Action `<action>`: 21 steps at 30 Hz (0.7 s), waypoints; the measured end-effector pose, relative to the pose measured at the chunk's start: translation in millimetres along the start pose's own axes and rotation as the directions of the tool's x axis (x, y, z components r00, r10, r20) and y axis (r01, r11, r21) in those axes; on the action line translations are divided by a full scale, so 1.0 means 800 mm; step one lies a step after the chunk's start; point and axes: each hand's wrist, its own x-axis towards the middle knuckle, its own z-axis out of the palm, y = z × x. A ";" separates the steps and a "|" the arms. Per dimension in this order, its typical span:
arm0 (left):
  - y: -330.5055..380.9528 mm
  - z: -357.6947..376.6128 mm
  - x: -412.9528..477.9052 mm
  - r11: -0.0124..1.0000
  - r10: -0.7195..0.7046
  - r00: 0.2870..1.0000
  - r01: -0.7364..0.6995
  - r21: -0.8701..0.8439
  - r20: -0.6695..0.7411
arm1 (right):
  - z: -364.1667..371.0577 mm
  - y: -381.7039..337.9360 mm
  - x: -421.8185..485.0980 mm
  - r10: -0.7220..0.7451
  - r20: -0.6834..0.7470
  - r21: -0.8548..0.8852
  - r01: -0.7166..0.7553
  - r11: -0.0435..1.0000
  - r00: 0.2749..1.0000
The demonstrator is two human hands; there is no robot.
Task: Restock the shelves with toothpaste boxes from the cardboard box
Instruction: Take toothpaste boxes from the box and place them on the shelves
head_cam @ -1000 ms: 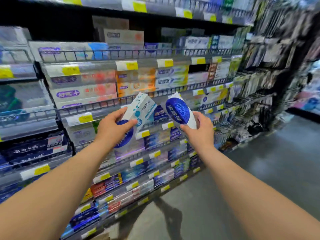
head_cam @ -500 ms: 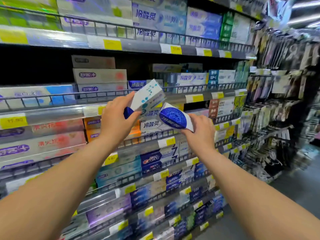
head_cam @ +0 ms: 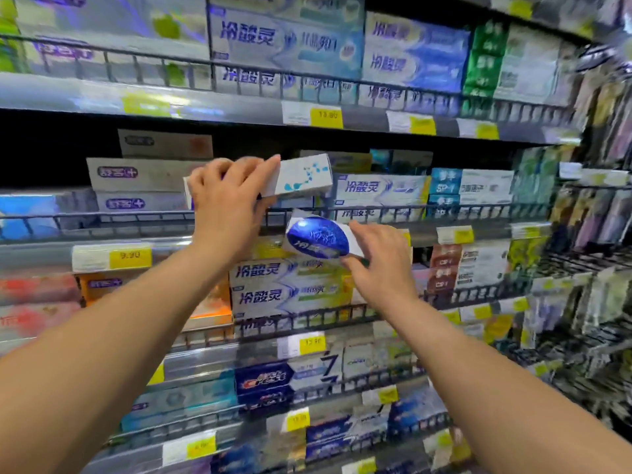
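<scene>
Restocking reaches the upper tiers: against the toothpaste shelves [head_cam: 369,119], both arms have climbed within the past second from the middle rows to the wire-railed shelf [head_cam: 472,211] beneath the top one, a sign that two boxes are about to be slotted in, with the cardboard box out of view. The left hand [head_cam: 227,203], fingers curled over it, grips a white teal-dotted box [head_cam: 304,176], levelled from its earlier tilt, long axis along the shelf front, free end pointing right, above the rail. The right hand [head_cam: 379,268] pinches the lower-right end of a blue-oval box [head_cam: 319,238] just below the rail, its long axis slanting up-left.
</scene>
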 end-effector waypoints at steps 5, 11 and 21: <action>0.023 0.027 0.054 0.986 -0.117 0.957 0.080 0.148 0.264 | -0.001 0.052 0.026 -0.066 -0.014 0.038 0.067 0.997 0.998; 0.022 0.062 0.086 0.952 -0.268 0.781 0.124 0.280 0.565 | 0.009 0.073 0.034 -0.086 -0.066 0.108 0.093 0.990 0.994; -0.013 0.095 0.103 0.959 -0.282 0.690 0.231 0.167 0.667 | 0.023 0.063 0.037 -0.076 -0.144 0.106 0.091 0.990 0.987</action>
